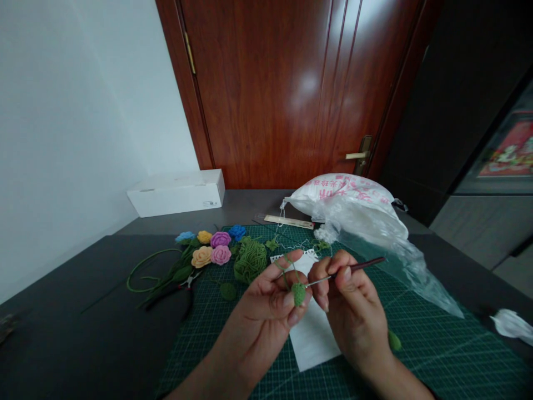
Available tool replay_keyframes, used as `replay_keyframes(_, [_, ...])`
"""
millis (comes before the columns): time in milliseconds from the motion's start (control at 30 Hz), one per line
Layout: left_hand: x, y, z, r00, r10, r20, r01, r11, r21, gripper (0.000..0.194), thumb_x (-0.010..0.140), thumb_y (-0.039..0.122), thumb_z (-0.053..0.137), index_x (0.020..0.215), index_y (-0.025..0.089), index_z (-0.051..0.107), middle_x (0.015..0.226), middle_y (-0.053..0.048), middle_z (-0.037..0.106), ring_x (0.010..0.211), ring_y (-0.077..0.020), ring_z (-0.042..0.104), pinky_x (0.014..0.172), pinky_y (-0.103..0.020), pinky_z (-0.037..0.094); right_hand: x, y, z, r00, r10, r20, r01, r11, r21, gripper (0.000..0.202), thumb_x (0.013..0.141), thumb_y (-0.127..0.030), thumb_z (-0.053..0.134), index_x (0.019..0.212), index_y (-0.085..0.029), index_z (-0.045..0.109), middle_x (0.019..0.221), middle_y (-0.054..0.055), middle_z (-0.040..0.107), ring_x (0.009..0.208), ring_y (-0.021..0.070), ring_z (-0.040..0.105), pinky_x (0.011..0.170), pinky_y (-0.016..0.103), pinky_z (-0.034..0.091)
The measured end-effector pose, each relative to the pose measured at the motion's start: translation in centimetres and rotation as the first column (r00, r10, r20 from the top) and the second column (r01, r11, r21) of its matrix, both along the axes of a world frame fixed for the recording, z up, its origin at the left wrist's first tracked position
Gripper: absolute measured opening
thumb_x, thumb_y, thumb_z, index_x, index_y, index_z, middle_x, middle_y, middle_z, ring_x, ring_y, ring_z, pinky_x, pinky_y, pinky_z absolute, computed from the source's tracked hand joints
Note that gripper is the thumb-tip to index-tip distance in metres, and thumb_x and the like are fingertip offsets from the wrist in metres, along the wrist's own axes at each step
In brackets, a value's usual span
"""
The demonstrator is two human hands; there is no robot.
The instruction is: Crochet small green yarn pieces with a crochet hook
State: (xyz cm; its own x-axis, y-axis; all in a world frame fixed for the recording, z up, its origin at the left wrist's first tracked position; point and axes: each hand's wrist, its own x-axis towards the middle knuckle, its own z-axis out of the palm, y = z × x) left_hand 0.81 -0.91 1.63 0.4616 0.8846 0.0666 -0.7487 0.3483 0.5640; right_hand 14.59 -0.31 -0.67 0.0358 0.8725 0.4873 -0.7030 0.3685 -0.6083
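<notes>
Pinched between the thumb and fingers of my left hand [270, 303] is a small green crochet piece [298, 294]. Green yarn runs from it over the raised left fingers. My right hand [353, 311] grips a crochet hook [363, 264] with a dark handle, its metal tip touching the top of the green piece. Behind my left hand lies a green yarn ball [250, 260]. A sheet of white paper [315, 339] rests beneath both hands on the green cutting mat [241, 355].
Crocheted flowers [220, 239] on green stems lie at the left, with pliers [189, 282] beside them. A white box [179, 193] stands at the back left. A white plastic bag [350, 194] with pink print fills the back right, near a ruler [288, 221].
</notes>
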Motion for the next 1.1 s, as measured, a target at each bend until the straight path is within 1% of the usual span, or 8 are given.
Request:
replay_keyframes(167, [0.0, 0.3, -0.2, 1.000, 0.018, -0.011, -0.018, 0.999, 0.030, 0.046, 0.065, 0.005, 0.087, 0.109, 0.014, 0.074, 0.080, -0.001, 0.068, 0.066, -0.0067, 0.057, 0.058, -0.015, 0.042, 0.4, 0.2, 0.2, 0.986, 0.162, -0.048, -0.167, 0.980, -0.112, 0.022, 0.100, -0.031, 0.057, 0.081, -0.021, 0.060, 0.065, -0.002, 0.054, 0.058, 0.0112, 0.044, 0.059, 0.023, 0.040])
replay_keyframes(300, [-0.5, 0.8, -0.1, 0.984, 0.116, -0.133, -0.094, 0.983, 0.157, 0.064, 0.068, 0.005, 0.085, 0.127, 0.017, 0.065, 0.083, -0.001, 0.068, 0.068, -0.0095, 0.059, 0.058, -0.019, 0.042, 0.3, 0.2, 0.2, 0.981, 0.193, 0.027, -0.189, 0.976, -0.112, 0.019, 0.100, -0.033, 0.057, 0.087, -0.021, 0.063, 0.068, -0.002, 0.057, 0.059, 0.0112, 0.046, 0.061, 0.024, 0.041])
replay_keyframes(400, [-0.6, 0.8, 0.0, 0.958, 0.197, -0.208, -0.140, 0.955, 0.262, 0.080, 0.071, 0.005, 0.083, 0.142, 0.024, 0.051, 0.085, 0.000, 0.068, 0.073, -0.0133, 0.063, 0.060, -0.022, 0.042, 0.1, 0.2, 0.1, 0.989, 0.128, 0.073, -0.123, 0.989, -0.077, 0.018, 0.099, -0.034, 0.061, 0.087, -0.022, 0.064, 0.071, -0.002, 0.059, 0.066, 0.0119, 0.052, 0.070, 0.024, 0.045])
replay_keyframes(500, [-0.5, 0.7, 0.0, 0.933, 0.245, -0.265, -0.149, 0.931, 0.334, 0.085, 0.073, 0.008, 0.082, 0.147, 0.025, 0.045, 0.085, -0.001, 0.068, 0.080, -0.0161, 0.064, 0.065, -0.024, 0.043, 0.1, 0.4, -0.2, 0.995, 0.028, 0.098, -0.022, 0.997, -0.070, 0.018, 0.097, -0.035, 0.065, 0.084, -0.022, 0.065, 0.083, 0.000, 0.064, 0.076, 0.0122, 0.058, 0.075, 0.024, 0.048])
replay_keyframes(700, [-0.5, 0.7, -0.5, 0.859, 0.352, -0.372, -0.186, 0.891, 0.414, 0.073, 0.076, 0.011, 0.082, 0.142, 0.024, 0.052, 0.087, 0.000, 0.065, 0.080, -0.0127, 0.060, 0.074, -0.025, 0.046, 0.1, 0.7, -1.1, 0.946, -0.230, 0.228, 0.206, 0.971, 0.126, 0.009, 0.097, -0.035, 0.065, 0.095, -0.027, 0.069, 0.090, 0.000, 0.072, 0.092, 0.0164, 0.067, 0.086, 0.030, 0.051])
replay_keyframes(833, [-0.6, 0.6, -0.6, 0.804, 0.411, -0.430, -0.189, 0.862, 0.470, 0.063, 0.077, 0.011, 0.082, 0.134, 0.025, 0.059, 0.087, 0.001, 0.063, 0.080, -0.0119, 0.061, 0.074, -0.024, 0.048, 0.2, 0.6, -1.4, 0.912, -0.319, 0.258, 0.296, 0.947, 0.122, 0.008, 0.097, -0.034, 0.066, 0.097, -0.029, 0.071, 0.088, -0.001, 0.073, 0.086, 0.0148, 0.068, 0.084, 0.028, 0.052])
replay_keyframes(933, [-0.6, 0.6, -0.5, 0.799, 0.431, -0.419, -0.181, 0.837, 0.516, 0.054, 0.079, 0.011, 0.081, 0.128, 0.025, 0.063, 0.088, 0.000, 0.062, 0.083, -0.0140, 0.062, 0.074, -0.025, 0.053, 0.3, 0.5, -1.3, 0.936, -0.263, 0.233, 0.259, 0.965, 0.051, 0.009, 0.097, -0.037, 0.067, 0.096, -0.029, 0.071, 0.085, -0.001, 0.073, 0.082, 0.0142, 0.068, 0.078, 0.026, 0.053])
replay_keyframes(1100, [-0.6, 0.7, -0.4, 0.863, 0.366, -0.349, -0.140, 0.836, 0.530, 0.051, 0.084, 0.014, 0.075, 0.131, 0.027, 0.058, 0.094, -0.001, 0.061, 0.090, -0.0197, 0.066, 0.075, -0.037, 0.064, 0.3, 0.4, -1.0, 0.983, -0.101, 0.150, 0.107, 0.994, -0.029, 0.012, 0.097, -0.040, 0.065, 0.096, -0.029, 0.069, 0.087, 0.000, 0.074, 0.079, 0.0148, 0.067, 0.064, 0.023, 0.053])
